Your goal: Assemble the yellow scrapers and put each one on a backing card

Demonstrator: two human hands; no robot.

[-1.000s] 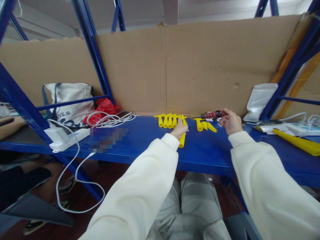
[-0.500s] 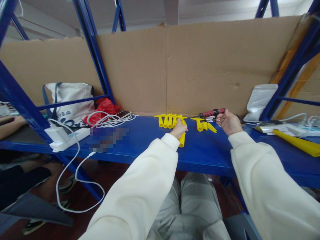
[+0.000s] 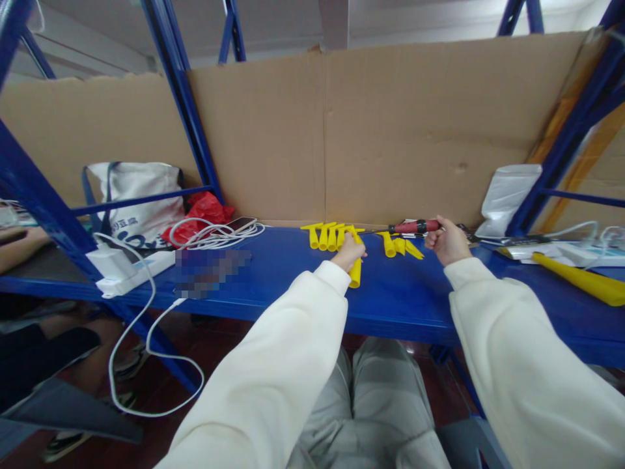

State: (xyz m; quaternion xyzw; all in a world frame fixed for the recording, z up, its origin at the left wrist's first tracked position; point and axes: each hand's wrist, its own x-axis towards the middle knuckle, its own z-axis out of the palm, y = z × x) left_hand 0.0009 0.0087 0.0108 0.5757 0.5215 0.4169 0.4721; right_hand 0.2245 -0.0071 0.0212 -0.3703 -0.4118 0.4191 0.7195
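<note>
My left hand (image 3: pixel 349 252) is closed around a yellow tube-shaped piece (image 3: pixel 355 273), its round end pointing toward me. In my right hand (image 3: pixel 448 241) is the red and black handle of a screwdriver (image 3: pixel 415 226). Its thin dark shaft points left, reaching the far end of the held yellow piece; whether the tip touches it I cannot tell. Left of my left hand stands a row of several similar yellow pieces (image 3: pixel 323 238). Between my hands lie another yellow tube-shaped piece (image 3: pixel 389 245) and smaller yellow parts (image 3: pixel 414 250).
A cardboard panel (image 3: pixel 390 130) backs the blue table (image 3: pixel 288 273). Leftward are coiled white cables (image 3: pixel 219 236), a power strip (image 3: pixel 141 268), a red bag (image 3: pixel 205 208) and a white tote bag (image 3: pixel 141 195). A long yellow piece (image 3: pixel 581 279) lies right. Another person's arm (image 3: pixel 24 246) shows far left.
My right hand has lowered slightly, and the screwdriver handle now lies more level. My left hand and the yellow piece stay nearly in place.
</note>
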